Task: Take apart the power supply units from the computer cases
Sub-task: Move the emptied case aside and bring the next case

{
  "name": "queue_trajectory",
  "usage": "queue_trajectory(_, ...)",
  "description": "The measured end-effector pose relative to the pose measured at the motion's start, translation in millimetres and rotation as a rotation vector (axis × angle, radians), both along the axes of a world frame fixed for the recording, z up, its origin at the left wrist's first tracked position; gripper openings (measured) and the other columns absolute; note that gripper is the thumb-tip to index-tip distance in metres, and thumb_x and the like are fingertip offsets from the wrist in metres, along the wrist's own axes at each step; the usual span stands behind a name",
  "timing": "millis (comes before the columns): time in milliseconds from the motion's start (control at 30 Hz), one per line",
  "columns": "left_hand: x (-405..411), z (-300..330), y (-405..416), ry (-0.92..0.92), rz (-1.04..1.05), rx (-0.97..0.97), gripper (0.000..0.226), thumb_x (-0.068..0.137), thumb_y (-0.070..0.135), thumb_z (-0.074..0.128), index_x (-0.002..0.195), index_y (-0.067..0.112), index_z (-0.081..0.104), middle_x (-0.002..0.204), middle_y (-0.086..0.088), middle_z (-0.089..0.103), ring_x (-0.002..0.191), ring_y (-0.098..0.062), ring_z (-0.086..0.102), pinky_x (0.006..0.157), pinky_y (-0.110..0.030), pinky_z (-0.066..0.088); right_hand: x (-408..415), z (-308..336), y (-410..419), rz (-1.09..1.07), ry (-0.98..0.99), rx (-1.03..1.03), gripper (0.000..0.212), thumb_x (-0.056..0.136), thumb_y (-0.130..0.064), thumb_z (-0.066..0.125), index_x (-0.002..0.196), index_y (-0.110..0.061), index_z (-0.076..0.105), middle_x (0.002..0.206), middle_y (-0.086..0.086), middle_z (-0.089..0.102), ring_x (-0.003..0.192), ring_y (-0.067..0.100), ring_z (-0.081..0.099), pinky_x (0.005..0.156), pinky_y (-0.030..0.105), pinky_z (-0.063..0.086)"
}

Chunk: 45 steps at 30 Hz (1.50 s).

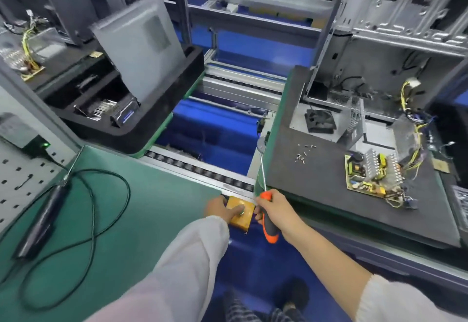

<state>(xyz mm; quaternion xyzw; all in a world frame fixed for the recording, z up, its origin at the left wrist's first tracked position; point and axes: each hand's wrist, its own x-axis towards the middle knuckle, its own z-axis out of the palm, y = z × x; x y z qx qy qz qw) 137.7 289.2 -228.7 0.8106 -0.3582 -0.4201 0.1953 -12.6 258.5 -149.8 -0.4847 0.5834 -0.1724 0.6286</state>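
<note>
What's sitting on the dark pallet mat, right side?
On the mat: open computer case, fan cover, loose screws, bare circuit board with wires. Mat under the case is covered.

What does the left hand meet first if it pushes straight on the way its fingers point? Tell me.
The left hand already rests on the yellow button box; pushing on, it would probably reach the right hand gripping the screwdriver.

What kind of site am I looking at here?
Probably an electronics disassembly line: a roller conveyor carries foam pallets, one bearing an opened computer case and a bare circuit board.
</note>
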Motion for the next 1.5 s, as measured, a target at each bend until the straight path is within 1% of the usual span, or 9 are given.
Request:
queue_trajectory(300,1.3,0.6,-20.0,-0.062,-0.016,0.178,0.043,0.071,0.038,0.084,0.086,0.017,0.05,0.1,-0.002,0.064,0.082,-0.02,0.057,0.073,-0.029,0.043,-31.3,18.4,12.4,-0.055,-0.033,-0.072,0.006,0.097,-0.01,0.051,0.096,-0.004,0.051,0.068,0.01,0.06,0.055,0.018,0.056,0.055,0.027,0.051)
queue_trajectory(567,-6.3,39.8,-32.0,-0.241,-0.109,0.132,0.043,0.088,0.035,0.066,0.118,0.006,0.055,0.121,-0.013,0.063,0.111,-0.03,0.059,0.084,-0.032,0.045,-59.1,50.8,16.0,-0.038,-0.071,-0.171,0.011,0.1,-0.016,0.047,0.094,-0.007,0.045,0.059,0.005,0.056,0.052,0.022,0.062,0.063,0.04,0.057)
queue_trajectory(633,-12.8,66.6,-33.4,-0.264,-0.114,-0.009,0.028,0.093,0.034,0.059,0.088,0.007,0.062,0.102,-0.019,0.067,0.104,-0.034,0.06,0.078,-0.033,0.042,-66.6,60.6,17.1,0.012,-0.077,-0.182,0.012,0.1,-0.018,0.046,0.092,-0.009,0.043,0.057,0.001,0.056,0.048,0.022,0.06,0.065,0.044,0.057)
queue_trajectory(700,-24.8,96.1,-35.7,-0.265,-0.17,-0.123,0.043,0.095,0.033,0.056,0.058,0.013,0.046,0.072,-0.017,0.056,0.083,-0.035,0.057,0.066,-0.033,0.034,-72.6,69.9,16.5,0.032,-0.079,-0.209,0.012,0.099,-0.018,0.046,0.093,-0.008,0.044,0.056,-0.001,0.054,0.043,0.019,0.056,0.063,0.045,0.056)
queue_trajectory(867,-100.6,167.5,-47.5,-0.016,-0.258,-0.402,0.042,0.099,0.03,0.052,0.06,0.013,0.055,0.062,-0.007,0.053,0.061,-0.021,0.048,0.06,-0.028,0.038,-102.1,97.5,2.4,-0.009,-0.154,-0.232,0.014,0.098,-0.012,0.047,0.11,-0.006,0.047,0.07,0.005,0.06,0.052,0.018,0.06,0.063,0.037,0.054)
queue_trajectory(1033,-208.3,198.8,-54.3,0.373,-0.211,-0.551,0.033,0.101,0.024,0.05,0.072,0.008,0.053,0.053,0.0,0.043,0.042,-0.008,0.04,0.044,-0.022,0.034,-181.6,115.9,-11.6,-0.067,-0.015,-0.445,0.009,0.095,-0.03,0.054,0.102,-0.024,0.056,0.098,0.001,0.067,0.092,0.017,0.065,0.088,0.045,0.051)
queue_trajectory(1200,-298.6,209.8,-65.6,0.494,-0.258,-0.607,0.039,0.097,0.027,0.056,0.079,-0.007,0.055,0.046,0.006,0.048,0.041,-0.007,0.044,0.043,-0.016,0.036,-278.0,129.7,-20.6,-0.069,-0.019,-0.57,0.005,0.095,-0.029,0.056,0.092,-0.032,0.058,0.087,0.0,0.068,0.082,0.024,0.065,0.078,0.043,0.052)
queue_trajectory(1333,-358.3,209.3,-78.2,0.483,-0.304,-0.642,0.031,0.089,0.027,0.067,0.09,-0.003,0.061,0.054,0.007,0.055,0.047,-0.005,0.047,0.048,-0.016,0.038,-340.7,134.5,-33.9,-0.076,0.051,-0.616,0.025,0.095,-0.02,0.054,0.095,-0.045,0.059,0.065,-0.003,0.064,0.047,0.017,0.056,0.044,0.03,0.05)
queue_trajectory(1500,-403.6,212.5,-91.5,0.641,-0.235,-0.612,0.022,0.089,0.021,0.067,0.093,-0.001,0.065,0.065,-0.007,0.057,0.052,-0.009,0.049,0.047,-0.018,0.039,-387.8,139.6,-51.3,-0.033,0.325,-0.768,0.024,0.088,-0.032,0.053,0.111,-0.04,0.056,0.084,-0.006,0.066,0.079,0.014,0.057,0.07,0.036,0.052)
